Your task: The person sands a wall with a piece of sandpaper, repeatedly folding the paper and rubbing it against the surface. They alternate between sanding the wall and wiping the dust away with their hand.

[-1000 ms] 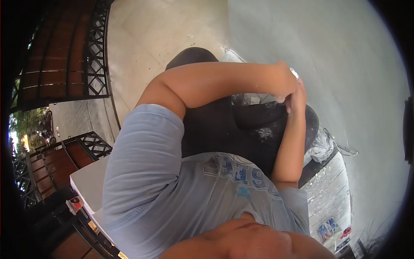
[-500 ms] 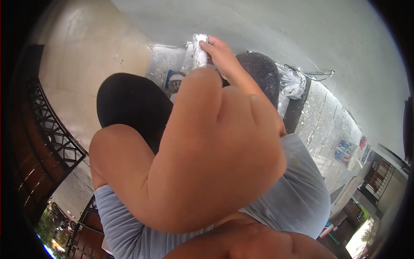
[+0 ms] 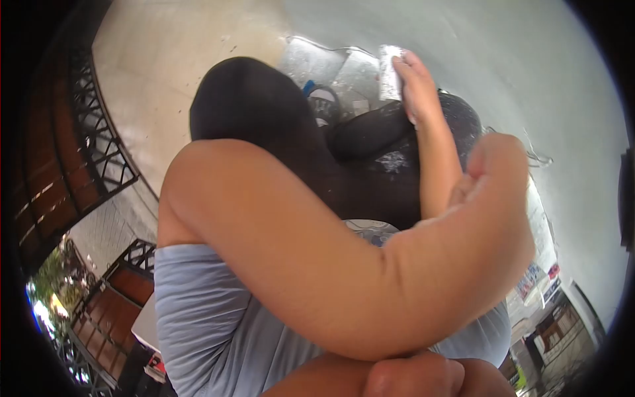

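My left arm crosses close to the camera from the left. My left hand (image 3: 493, 192), at the right, is bent at the wrist with curled fingers, slightly blurred, and nothing shows in it. Further off, my right hand (image 3: 418, 86) grips a flat white piece (image 3: 390, 74) with dark specks, the thumb on its near face. That piece is upright beside my dark knee (image 3: 463, 116), near the wall. My left hand hides part of my right arm.
A grey-green wall (image 3: 529, 73) curves along the top and right. My other dark knee (image 3: 245, 99) is at upper left, with a shoe (image 3: 322, 102) beyond it on the spattered floor (image 3: 317, 63). A metal-framed gate (image 3: 46, 152) stands at far left.
My left hand has swung from the centre to the right, uncovering my dark lap. My right hand and the white piece appear further right as the view has shifted.
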Demonstrator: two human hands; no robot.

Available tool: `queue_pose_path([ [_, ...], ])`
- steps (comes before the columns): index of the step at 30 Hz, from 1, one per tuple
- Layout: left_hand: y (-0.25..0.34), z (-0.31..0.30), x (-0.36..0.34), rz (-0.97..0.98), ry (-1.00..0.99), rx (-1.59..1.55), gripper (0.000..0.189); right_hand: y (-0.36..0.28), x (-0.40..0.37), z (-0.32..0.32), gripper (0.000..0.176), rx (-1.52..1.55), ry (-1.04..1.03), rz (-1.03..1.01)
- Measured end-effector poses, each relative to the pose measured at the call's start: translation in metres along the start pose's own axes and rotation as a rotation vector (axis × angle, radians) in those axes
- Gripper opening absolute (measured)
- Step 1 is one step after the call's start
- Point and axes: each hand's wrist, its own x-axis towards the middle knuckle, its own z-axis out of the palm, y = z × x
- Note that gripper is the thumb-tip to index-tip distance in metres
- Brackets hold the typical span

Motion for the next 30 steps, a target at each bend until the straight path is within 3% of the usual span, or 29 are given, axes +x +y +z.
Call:
queue_pose_path([
  [1,-0.003,0.001,0.001,0.026,-0.026,0.006,0.012,0.014,0.008,-0.007,0.041,-0.027,0.063,-0.041],
  [2,-0.009,0.001,0.005,0.061,-0.062,0.017,0.011,-0.003,-0.006,0.004,0.032,-0.102,0.063,-0.042],
  [4,-0.031,-0.008,0.015,0.150,-0.182,0.070,0.009,0.015,0.001,0.002,0.026,0.098,0.135,-0.085],
  [6,-0.063,-0.020,0.025,0.194,-0.231,0.099,0.011,0.002,0.000,-0.005,0.022,-0.019,0.100,-0.124],
  [7,-0.080,-0.004,0.021,0.123,-0.117,0.055,0.016,-0.001,0.000,-0.009,0.021,-0.012,0.098,-0.141],
  [11,-0.191,0.011,0.054,-0.285,-0.362,-0.108,0.025,-0.045,-0.034,-0.015,0.024,-0.643,0.636,-0.710],
  [14,-0.295,0.023,0.051,-0.362,-0.192,-0.208,0.031,-0.084,-0.067,-0.031,0.033,-0.990,0.957,-1.139],
  [15,-0.332,0.032,0.045,-0.391,-0.137,-0.249,0.033,-0.089,-0.072,-0.044,0.031,-0.861,0.980,-1.222],
  [19,-0.433,0.057,-0.001,-0.955,-0.294,-0.435,0.024,-0.126,-0.080,-0.109,0.023,-0.585,1.065,-1.495],
  [21,-0.456,0.082,-0.023,-1.099,-0.359,-0.604,0.027,-0.160,-0.103,-0.137,0.018,-0.970,1.185,-1.387],
  [23,-0.453,0.103,-0.038,-1.156,-0.429,-0.805,0.031,-0.203,-0.106,-0.164,0.019,-1.135,1.201,-1.660],
  [26,-0.457,0.115,-0.042,-1.207,-0.487,-0.868,0.035,-0.263,-0.131,-0.167,0.023,-1.312,1.245,-1.680],
  [29,-0.452,0.108,-0.035,-1.181,-0.414,-0.823,0.037,-0.292,-0.146,-0.142,0.023,-1.181,1.179,-1.445],
  [30,-0.447,0.105,-0.031,-1.161,-0.374,-0.808,0.037,-0.292,-0.141,-0.140,0.021,-1.215,1.202,-1.486],
])
